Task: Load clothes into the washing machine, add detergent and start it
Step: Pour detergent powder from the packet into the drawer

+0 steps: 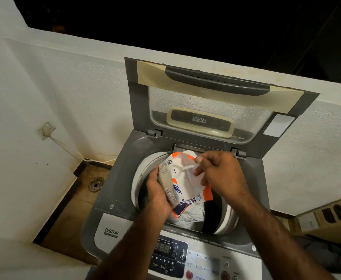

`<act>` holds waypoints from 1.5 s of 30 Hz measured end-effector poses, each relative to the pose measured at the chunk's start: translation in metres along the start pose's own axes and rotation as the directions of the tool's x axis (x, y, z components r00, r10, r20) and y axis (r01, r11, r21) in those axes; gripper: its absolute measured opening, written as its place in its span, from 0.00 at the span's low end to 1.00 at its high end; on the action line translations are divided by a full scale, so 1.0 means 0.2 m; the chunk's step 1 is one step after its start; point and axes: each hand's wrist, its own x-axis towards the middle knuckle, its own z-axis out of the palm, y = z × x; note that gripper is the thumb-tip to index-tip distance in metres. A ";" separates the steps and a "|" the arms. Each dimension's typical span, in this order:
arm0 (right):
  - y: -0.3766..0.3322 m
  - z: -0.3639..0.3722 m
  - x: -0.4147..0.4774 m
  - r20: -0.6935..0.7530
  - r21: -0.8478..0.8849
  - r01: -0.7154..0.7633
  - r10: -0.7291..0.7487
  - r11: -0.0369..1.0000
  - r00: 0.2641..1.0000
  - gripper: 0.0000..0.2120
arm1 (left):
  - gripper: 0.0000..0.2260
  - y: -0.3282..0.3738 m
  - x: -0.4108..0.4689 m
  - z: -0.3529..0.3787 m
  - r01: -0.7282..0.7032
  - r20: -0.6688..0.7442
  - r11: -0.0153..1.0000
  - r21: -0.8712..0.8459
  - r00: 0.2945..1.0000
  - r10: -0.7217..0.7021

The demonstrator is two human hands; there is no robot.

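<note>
A grey top-loading washing machine (113, 186) stands below me with its lid (210, 98) raised against the wall. Pale clothes (191, 216) lie in the drum. My left hand (158, 196) grips an open white, orange and blue detergent bag (177, 184) above the drum opening. My right hand (220, 174) pinches the handle of a small white scoop (182, 169) that sits in the bag's mouth among the white powder. The control panel (171, 257) with its display and buttons lies at the near edge, between my forearms.
A white wall runs behind the machine, with a socket (47, 130) and white cable at the left. A floor drain (95, 184) sits in the brown floor left of the machine. A cardboard box (327, 215) lies at the right, with dark cloth below it.
</note>
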 end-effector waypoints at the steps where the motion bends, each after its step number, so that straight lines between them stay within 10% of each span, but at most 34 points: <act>1: 0.01 -0.01 0.00 -0.003 0.090 -0.048 0.048 0.995 0.999 0.11 | 0.23 0.00 0.01 -0.01 -0.001 -0.006 1.000 -0.003 1.000 0.001; 22: 0.32 -0.13 0.24 0.068 0.629 -0.360 0.412 0.689 0.909 0.09 | 0.22 -0.03 0.24 -0.16 0.068 -0.103 0.991 0.117 0.993 -0.056; 45: 0.47 0.19 0.41 -0.072 0.638 -0.230 0.354 0.735 0.932 0.09 | 0.24 0.00 0.44 -0.17 0.090 -0.125 0.987 0.130 0.989 -0.074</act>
